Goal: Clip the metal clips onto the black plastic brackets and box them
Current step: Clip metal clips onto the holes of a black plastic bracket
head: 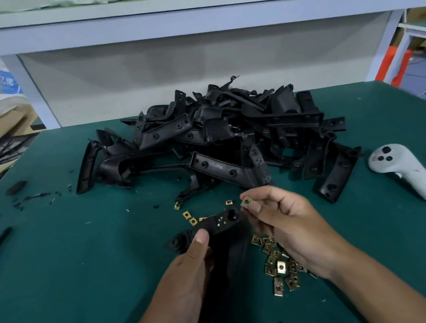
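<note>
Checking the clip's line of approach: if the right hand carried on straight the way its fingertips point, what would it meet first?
The right hand, pinching a brass-coloured metal clip, points left toward the black plastic bracket held in the left hand. It would probably meet that bracket's near end first, though depth is unclear.

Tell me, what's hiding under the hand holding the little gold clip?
Under the right hand, which pinches one metal clip, lies a heap of loose metal clips on the green table. The hand and wrist cover part of the heap, so its full spread stays hidden.
</note>
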`<state>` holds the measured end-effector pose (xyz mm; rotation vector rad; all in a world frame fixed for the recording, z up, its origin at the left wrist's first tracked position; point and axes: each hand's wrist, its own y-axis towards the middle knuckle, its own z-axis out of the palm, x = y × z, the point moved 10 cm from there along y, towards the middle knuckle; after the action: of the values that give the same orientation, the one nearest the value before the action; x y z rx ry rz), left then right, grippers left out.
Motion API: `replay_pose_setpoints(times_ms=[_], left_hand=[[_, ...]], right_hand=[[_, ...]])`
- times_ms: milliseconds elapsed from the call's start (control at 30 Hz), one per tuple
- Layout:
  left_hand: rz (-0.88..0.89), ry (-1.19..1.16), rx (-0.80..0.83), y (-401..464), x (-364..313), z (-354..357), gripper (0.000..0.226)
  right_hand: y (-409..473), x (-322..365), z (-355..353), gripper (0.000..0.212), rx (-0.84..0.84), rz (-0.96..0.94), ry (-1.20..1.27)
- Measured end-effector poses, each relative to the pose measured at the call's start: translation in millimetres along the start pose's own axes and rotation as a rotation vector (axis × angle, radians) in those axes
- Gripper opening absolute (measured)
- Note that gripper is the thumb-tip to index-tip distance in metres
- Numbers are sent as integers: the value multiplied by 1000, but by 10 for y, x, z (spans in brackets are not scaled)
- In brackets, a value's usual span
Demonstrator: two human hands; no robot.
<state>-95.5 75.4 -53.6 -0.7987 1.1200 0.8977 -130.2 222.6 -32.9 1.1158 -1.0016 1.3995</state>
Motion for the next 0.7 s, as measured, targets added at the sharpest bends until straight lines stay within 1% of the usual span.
replay_pose_setpoints(times_ms=[33, 100, 133, 200, 300, 400, 433, 467, 533, 567, 633, 667, 700], left_hand=[[12, 16, 3, -1, -24, 16, 40], [27, 98, 85, -42, -33, 112, 34], [44, 171, 112, -59, -41, 164, 34], [48, 319, 114, -74, -51, 219, 30], [84, 453, 117, -98, -20, 213, 33], [138, 509, 115, -111, -11, 216, 59], [158, 527, 123, -108, -13, 225, 64], [179, 549, 132, -107, -19, 237, 62], [203, 618, 141, -110, -45, 267, 47], [212, 667, 156, -116, -54, 295, 45], [228, 751, 195, -129, -29, 343, 56], [233, 767, 210, -131, -15, 363, 57], [242, 775, 216, -134, -15, 375, 54]], right_hand=[[-6, 7, 13, 25, 9, 3, 19], [-23, 34, 42, 14, 27, 10, 54], [-34, 49, 57, 14, 36, 14, 70], [-59, 83, 95, 16, 58, 19, 96], [-98, 137, 157, 13, 104, 15, 94], [-158, 181, 264, 4, 203, 18, 37], [-181, 190, 303, 7, 238, 24, 4], [-201, 196, 332, 10, 263, 34, -32], [-215, 202, 333, 11, 270, 61, -100], [-215, 205, 319, 10, 269, 74, -132], [-218, 214, 301, 9, 269, 90, -187], [-221, 215, 292, 8, 263, 93, -216], [-223, 208, 291, 6, 259, 96, -242]])
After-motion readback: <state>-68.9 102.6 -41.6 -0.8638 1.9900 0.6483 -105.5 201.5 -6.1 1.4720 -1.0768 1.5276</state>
